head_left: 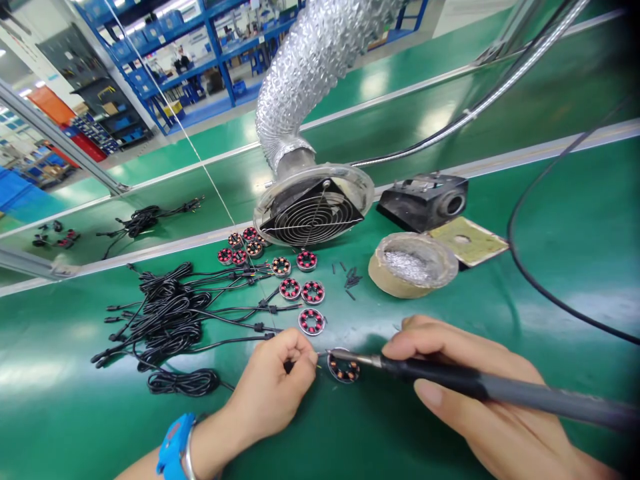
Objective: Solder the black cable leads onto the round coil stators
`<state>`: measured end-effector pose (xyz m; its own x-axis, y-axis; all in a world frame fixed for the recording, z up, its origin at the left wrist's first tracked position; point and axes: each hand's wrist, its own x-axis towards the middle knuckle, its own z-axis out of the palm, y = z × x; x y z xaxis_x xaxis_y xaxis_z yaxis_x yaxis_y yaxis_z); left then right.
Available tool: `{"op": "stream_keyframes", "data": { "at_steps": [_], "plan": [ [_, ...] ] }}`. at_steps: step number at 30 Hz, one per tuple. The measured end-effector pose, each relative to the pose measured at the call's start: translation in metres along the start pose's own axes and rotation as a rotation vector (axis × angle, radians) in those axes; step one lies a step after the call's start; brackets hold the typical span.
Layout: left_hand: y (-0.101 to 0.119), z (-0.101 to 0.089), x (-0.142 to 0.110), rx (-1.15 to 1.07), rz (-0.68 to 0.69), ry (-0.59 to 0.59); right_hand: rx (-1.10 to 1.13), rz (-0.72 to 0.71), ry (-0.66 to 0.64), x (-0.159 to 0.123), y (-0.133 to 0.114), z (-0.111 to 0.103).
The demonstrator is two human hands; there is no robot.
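My right hand (pixel 480 393) is closed round a soldering iron (pixel 450 377) with a grey and black handle. Its metal tip points left and meets a small round stator with copper coils (pixel 344 369) lying on the green mat. My left hand (pixel 273 390) is pinched shut on a thin black wire end right at the iron's tip, just left of the stator. A blue band sits on my left wrist (pixel 175 443).
Several more coil stators (pixel 300 290) lie beyond my hands, beside a tangle of black cables (pixel 165 320). A fume fan on a silver hose (pixel 313 210), a tip-cleaning wool pot (pixel 413 263), a black stand (pixel 425 200) with yellow sponge and a looping black cord (pixel 530 280) stand behind.
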<state>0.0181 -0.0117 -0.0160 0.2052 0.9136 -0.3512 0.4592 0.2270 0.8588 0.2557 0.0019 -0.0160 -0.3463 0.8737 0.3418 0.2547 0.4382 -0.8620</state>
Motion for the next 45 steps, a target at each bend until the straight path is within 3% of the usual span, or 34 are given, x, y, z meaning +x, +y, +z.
{"op": "stream_keyframes", "data": {
  "at_steps": [14,22,32,41,45],
  "plan": [
    [0.002,0.002,0.0,0.017,-0.007,0.003,0.022,-0.068,-0.059,0.004,-0.009,0.003],
    [0.001,0.001,0.0,0.02,-0.001,-0.001,0.135,-0.115,0.01,-0.001,-0.01,0.012],
    [0.0,0.001,-0.001,0.013,-0.009,-0.004,0.088,-0.055,-0.013,-0.003,-0.01,0.007],
    [0.001,0.001,-0.001,0.028,-0.004,-0.005,0.139,-0.133,0.028,-0.003,-0.01,0.014],
    [0.0,0.001,0.0,0.018,-0.005,-0.005,0.108,-0.086,0.033,-0.004,-0.013,0.013]
  ]
}}
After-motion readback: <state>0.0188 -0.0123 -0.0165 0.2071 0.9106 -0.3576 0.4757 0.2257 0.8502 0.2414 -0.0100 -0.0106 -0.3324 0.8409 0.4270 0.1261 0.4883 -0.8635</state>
